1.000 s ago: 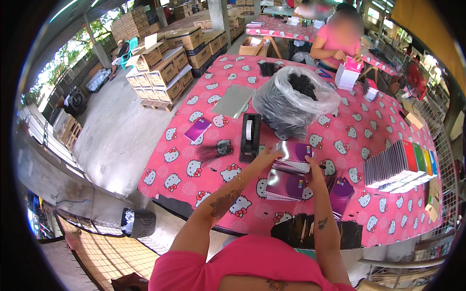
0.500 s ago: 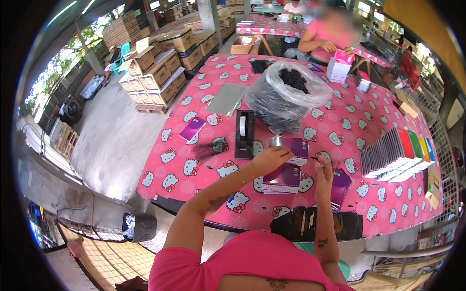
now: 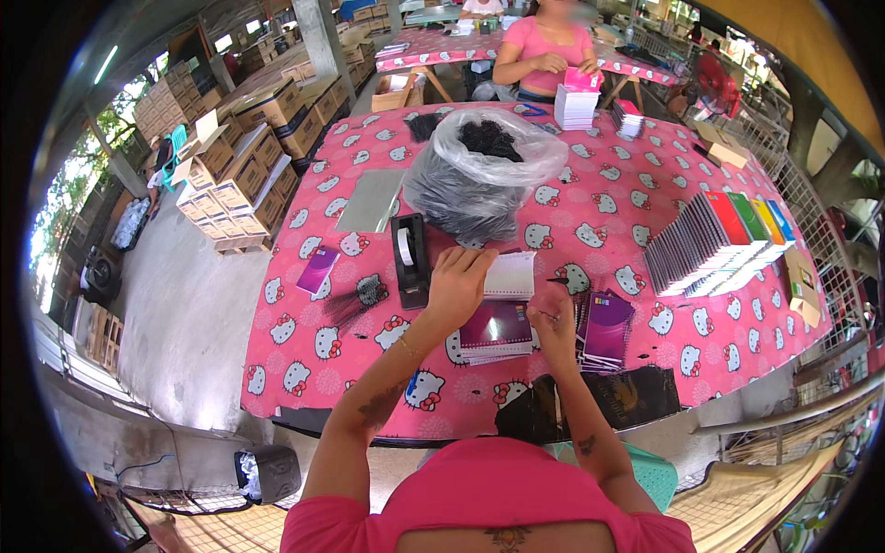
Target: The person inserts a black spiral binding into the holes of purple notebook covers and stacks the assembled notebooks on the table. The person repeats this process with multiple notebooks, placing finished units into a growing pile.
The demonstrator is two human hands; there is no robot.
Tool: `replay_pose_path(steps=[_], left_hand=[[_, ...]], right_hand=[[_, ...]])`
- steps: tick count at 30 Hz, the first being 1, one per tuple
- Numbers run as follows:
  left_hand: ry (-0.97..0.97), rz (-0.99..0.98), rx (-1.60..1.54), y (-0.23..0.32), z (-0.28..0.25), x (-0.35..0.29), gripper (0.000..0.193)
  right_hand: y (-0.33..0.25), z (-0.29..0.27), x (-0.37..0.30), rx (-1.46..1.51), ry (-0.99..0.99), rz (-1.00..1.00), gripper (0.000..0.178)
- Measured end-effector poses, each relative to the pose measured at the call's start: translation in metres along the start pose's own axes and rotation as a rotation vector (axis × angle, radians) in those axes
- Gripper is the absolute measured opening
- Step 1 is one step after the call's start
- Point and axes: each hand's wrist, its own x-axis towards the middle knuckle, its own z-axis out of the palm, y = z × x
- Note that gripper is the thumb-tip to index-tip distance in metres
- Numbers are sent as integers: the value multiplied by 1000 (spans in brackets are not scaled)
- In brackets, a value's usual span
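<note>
My left hand (image 3: pixel 464 276) is closed at the left edge of a small stack of notebook pages (image 3: pixel 509 275), with a bit of purple cover showing beside it. White paper with a row of punched holes faces up there. Just nearer to me lies another stack with a glossy purple cover (image 3: pixel 495 324). My right hand (image 3: pixel 551 318) pinches a thin dark piece (image 3: pixel 559 280), too small to name, by the pages' right side. Purple notebooks (image 3: pixel 607 324) with black coil bindings lie to its right.
A black tape dispenser (image 3: pixel 410 262) and loose black binding coils (image 3: pixel 358 301) are at left. Behind stands a clear plastic bag (image 3: pixel 479 189) of black coils. Rows of spiral notebooks (image 3: pixel 705 253) stand at right. Across the table a person (image 3: pixel 553 55) handles a stack of booklets (image 3: pixel 577 104).
The view has shifted, so the table appears farther left. The purple cover on the far stack has been turned aside, baring white pages. My right hand has come closer to that stack.
</note>
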Motion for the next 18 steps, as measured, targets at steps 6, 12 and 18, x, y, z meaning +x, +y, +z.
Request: replay_pose_path(steps=[6, 12, 18], left_hand=[[-180, 50, -55, 34, 3, -50, 27], [-271, -362, -402, -6, -2, -19, 24], [-387, 81, -251, -50, 20, -26, 30]], right_hand=[[-23, -1, -4, 6, -146, -182, 58], [-2, -1, -17, 114, -244, -70, 38], [-17, -11, -11, 300, -274, -74, 24]])
